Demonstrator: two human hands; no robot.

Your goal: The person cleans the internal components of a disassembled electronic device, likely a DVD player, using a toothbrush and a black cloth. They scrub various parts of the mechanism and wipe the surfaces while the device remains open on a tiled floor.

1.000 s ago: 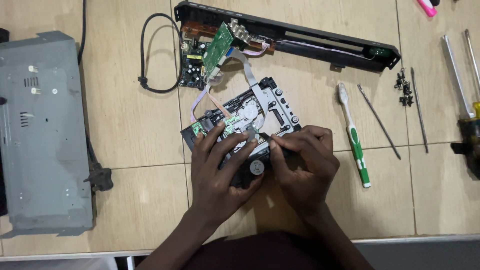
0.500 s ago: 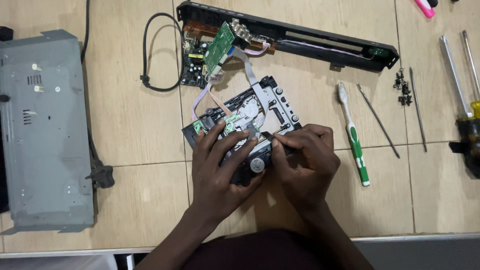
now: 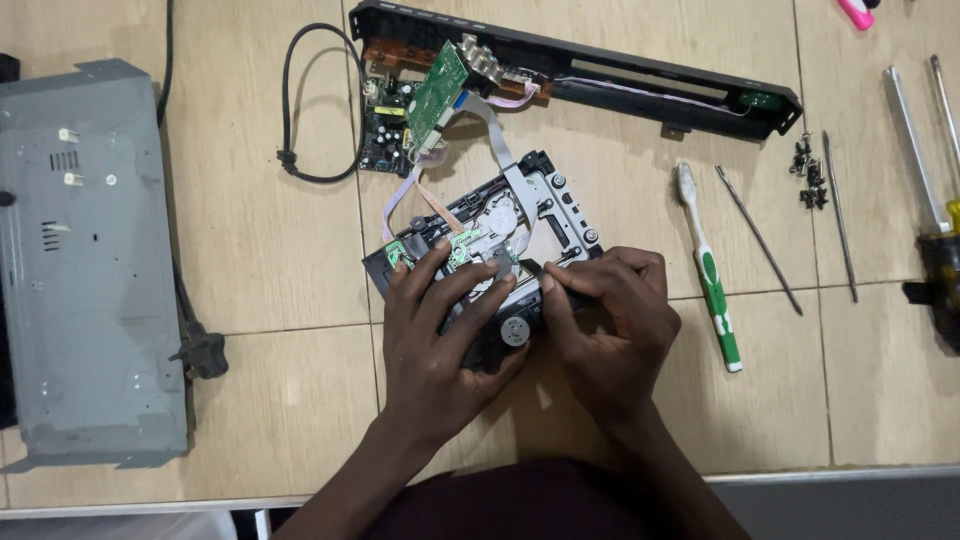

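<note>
Both hands, left hand and right hand, grip the disc drive mid-disassembly; freeing its parts needs careful prying.

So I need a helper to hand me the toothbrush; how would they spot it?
Start at the drive that the left hand and right hand grip at the middle of the table. Just right of the right hand lies the toothbrush, bristles pointing away. It alone is white and green plastic; the rods beside it are thin bare metal.
</note>
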